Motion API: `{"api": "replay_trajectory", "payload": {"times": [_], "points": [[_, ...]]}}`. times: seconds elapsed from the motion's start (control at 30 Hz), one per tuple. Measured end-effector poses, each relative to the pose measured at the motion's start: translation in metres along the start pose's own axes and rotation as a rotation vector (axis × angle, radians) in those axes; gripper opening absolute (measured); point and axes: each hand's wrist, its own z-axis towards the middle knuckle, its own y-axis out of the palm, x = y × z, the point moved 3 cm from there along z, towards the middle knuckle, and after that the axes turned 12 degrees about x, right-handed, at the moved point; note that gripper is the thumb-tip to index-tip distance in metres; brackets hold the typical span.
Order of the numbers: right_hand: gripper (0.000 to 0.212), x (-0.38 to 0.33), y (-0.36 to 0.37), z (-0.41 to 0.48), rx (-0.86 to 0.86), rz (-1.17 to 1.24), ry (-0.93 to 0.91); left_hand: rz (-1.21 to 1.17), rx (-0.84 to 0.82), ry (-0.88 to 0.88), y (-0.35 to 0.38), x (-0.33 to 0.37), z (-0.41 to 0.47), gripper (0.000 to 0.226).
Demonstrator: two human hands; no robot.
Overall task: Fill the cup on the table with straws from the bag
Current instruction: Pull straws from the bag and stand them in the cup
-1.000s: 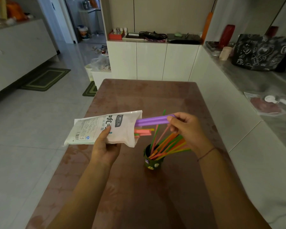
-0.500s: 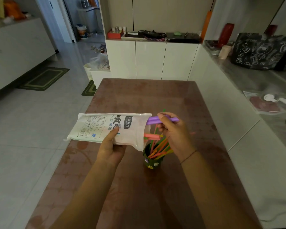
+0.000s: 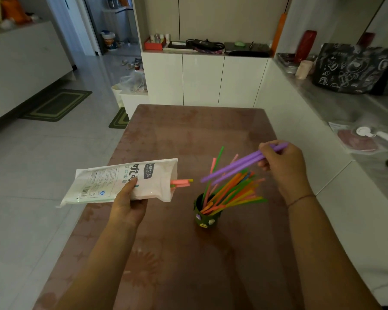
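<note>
A small dark green cup (image 3: 205, 217) stands on the brown table (image 3: 188, 135), holding several coloured straws (image 3: 234, 193) that lean to the right. My left hand (image 3: 128, 204) holds a white plastic straw bag (image 3: 112, 182) level above the table's left side, its open mouth facing the cup with pink and green straw ends (image 3: 181, 183) sticking out. My right hand (image 3: 282, 162) pinches a few purple straws (image 3: 235, 165) near their right end, fully clear of the bag, slanting down-left above the cup.
A white counter (image 3: 345, 113) runs along the right with a black patterned bag (image 3: 354, 68), a red bottle (image 3: 305, 45) and a clear pouch (image 3: 356, 139). White cabinets (image 3: 202, 79) stand beyond the table's far edge. Tiled floor with green mats (image 3: 56, 105) lies left.
My right hand has drawn the purple straws out of the bag and moved right, above the cup. My left hand has shifted the bag leftward, away from the cup.
</note>
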Motion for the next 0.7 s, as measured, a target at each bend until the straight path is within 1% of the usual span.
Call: {"api": "replay_trajectory", "payload": {"times": [0.07,0.1,0.23,0.33,0.47,0.7], "points": [[0.008,0.0,0.006,-0.003,-0.029,-0.162,-0.088,0.01,-0.004,-0.005,0.001,-0.002,0.0,0.052],[0.008,0.0,0.012,-0.006,-0.055,-0.205,-0.121,0.012,-0.007,-0.008,0.001,-0.003,0.0,0.051],[0.005,0.005,0.041,-0.023,-0.173,-0.332,-0.256,0.015,-0.026,-0.02,0.004,-0.008,-0.003,0.045],[0.008,0.006,0.055,-0.024,-0.239,-0.414,-0.31,0.022,-0.045,-0.018,0.005,-0.009,-0.003,0.039],[0.01,0.006,0.061,-0.021,-0.311,-0.463,-0.304,0.02,-0.064,-0.008,0.003,-0.009,-0.002,0.036],[0.007,0.008,0.054,-0.017,-0.34,-0.436,-0.296,0.029,-0.075,-0.01,0.004,-0.012,-0.004,0.041]]}}
